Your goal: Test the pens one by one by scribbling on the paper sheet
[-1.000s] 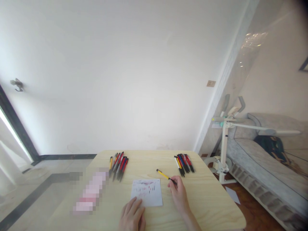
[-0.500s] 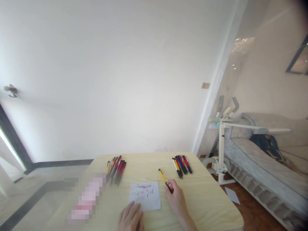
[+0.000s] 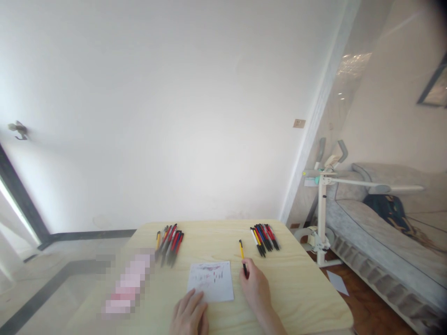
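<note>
"Since the desk (image 3: 300, 293) is broad and its top looks smooth, where might trouble start?"

"With the paper (image 3: 213, 279), probably. Only the left hand (image 3: 188, 314) lies on it, fingers over the near left corner, and how hard they press cannot be told. If that hand slid or lifted, the paper could skid or turn, because nothing weighs down its far edge."

"And the right hand (image 3: 256, 288)?"

"A careless swing outward could carry its knuckles into the right bundle of pens (image 3: 264, 239), near the far right corner. Those pens sit packed side by side, so one knock might scatter several. The left bundle of pens (image 3: 171, 242) is well apart from that hand and seems less at risk."

"What about the smallest thing, the yellow pen (image 3: 241, 250)?"

"It could twist or slip, since the right hand's grip is narrow and pinches it by the black end, leaving the yellow barrel unsupported beyond the fingers."

"So where does it sit relative to the grip?"

"Its black end is between thumb and fingers, while the yellow part juts past them toward the desk's far edge, slightly left of the hand. It is just right of the paper, not over it. Whether it touches the desk cannot be told. The left hand's grip is slack and wide, fingers laid out on the paper, with no pen in it."
</note>
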A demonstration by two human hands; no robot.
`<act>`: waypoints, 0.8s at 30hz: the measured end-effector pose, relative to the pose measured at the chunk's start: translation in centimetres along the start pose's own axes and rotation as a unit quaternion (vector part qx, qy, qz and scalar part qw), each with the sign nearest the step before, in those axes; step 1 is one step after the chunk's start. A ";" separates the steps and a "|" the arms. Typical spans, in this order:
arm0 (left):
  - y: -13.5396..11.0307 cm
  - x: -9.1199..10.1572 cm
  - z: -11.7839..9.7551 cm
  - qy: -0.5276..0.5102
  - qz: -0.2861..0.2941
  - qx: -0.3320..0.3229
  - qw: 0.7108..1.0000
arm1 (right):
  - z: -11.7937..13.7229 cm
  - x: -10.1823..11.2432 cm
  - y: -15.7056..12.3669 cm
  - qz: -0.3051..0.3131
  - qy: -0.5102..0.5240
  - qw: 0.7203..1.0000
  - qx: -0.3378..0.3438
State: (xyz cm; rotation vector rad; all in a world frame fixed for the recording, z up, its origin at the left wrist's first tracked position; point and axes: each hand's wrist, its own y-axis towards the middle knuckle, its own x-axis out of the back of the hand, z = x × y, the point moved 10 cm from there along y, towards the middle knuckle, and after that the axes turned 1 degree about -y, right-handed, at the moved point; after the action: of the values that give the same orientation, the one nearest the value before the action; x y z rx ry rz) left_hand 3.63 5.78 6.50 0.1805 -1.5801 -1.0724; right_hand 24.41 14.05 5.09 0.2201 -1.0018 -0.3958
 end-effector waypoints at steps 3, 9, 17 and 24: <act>0.0 0.1 0.1 -0.002 0.005 0.005 1.000 | -0.1 0.0 0.0 -0.005 -0.019 1.000 -0.001; 0.2 0.2 0.3 -0.014 -0.005 0.009 1.000 | -1.0 0.7 0.3 -0.010 -0.068 0.997 -0.024; 0.0 -0.2 0.2 -0.007 -0.006 -0.002 1.000 | -2.6 2.3 0.9 0.016 -0.129 0.991 -0.037; 0.0 -0.1 0.3 -0.003 -0.011 -0.006 1.000 | -3.0 1.8 1.2 0.049 -0.142 0.988 -0.042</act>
State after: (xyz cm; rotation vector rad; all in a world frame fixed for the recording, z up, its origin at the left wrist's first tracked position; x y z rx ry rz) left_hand 3.44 5.95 6.45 0.1865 -1.5790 -1.1007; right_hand 28.05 14.36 5.35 0.0383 -1.2670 -0.3848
